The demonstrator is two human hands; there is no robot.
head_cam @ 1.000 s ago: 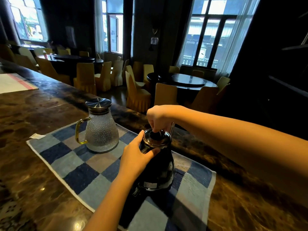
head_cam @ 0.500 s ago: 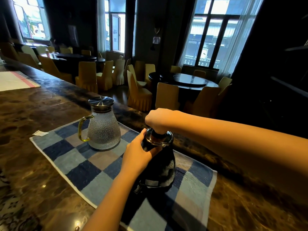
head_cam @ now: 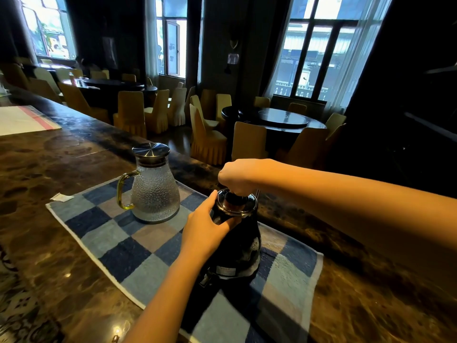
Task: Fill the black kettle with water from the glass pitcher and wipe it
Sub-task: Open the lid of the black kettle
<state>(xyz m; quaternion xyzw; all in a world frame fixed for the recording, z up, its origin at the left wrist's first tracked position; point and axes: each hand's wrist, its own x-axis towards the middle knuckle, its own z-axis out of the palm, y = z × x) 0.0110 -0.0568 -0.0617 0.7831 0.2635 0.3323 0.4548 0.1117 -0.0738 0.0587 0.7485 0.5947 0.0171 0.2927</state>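
Right hand (head_cam: 237,175) clenched on knob (head_cam: 235,197) of lid (head_cam: 247,206); left hand (head_cam: 205,233) grasps kettle (head_cam: 238,248) neck, steadying. Kettle upright on towel (head_cam: 103,233), pitcher (head_cam: 154,191) just beside, capped. Judgement: pull lid straight up, hold body down so nothing tips.

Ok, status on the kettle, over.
Left hand holds black kettle at neck. Right hand grips lid knob. Glass pitcher capped, upright on checked towel. No obstruction seen.

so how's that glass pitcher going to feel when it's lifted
The glass pitcher looks rigid and breakable, so set it down gently. Its wide base on the checked cloth should resist tipping. Its water level is unclear, so it may be heavy; the yellow handle seems the safest hold.
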